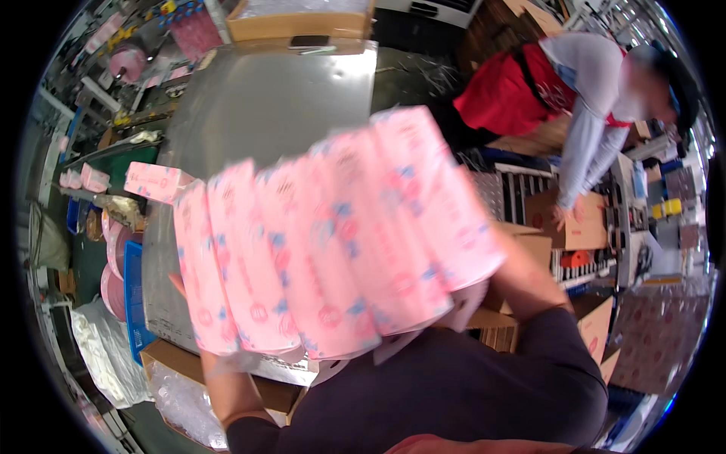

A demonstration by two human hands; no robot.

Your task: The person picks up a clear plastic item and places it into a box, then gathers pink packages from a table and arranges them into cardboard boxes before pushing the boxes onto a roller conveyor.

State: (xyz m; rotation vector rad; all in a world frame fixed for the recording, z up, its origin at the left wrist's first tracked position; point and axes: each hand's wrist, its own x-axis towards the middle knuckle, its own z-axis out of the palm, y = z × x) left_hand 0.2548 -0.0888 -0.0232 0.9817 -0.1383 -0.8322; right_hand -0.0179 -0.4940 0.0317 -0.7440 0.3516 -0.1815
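A row of several pink soft tissue packs (333, 234) with blue and rose prints is held up in front of my body, tilted up to the right and slightly blurred. My left hand (178, 284) presses the row's left end; only a few fingertips show beside it. At the right end my right hand (475, 193) grips the last pack, its fingers mostly hidden behind it. A separate pink pack (155, 181) lies at the left edge of the metal table (280, 91), just beyond the row.
A co-worker in a red vest (503, 98) bends over a cardboard box (578, 219) on a roller conveyor at the right. An open carton with clear plastic (185, 401) stands at the near left, next to a blue crate (134, 303). Pink film rolls (113, 291) stand further left.
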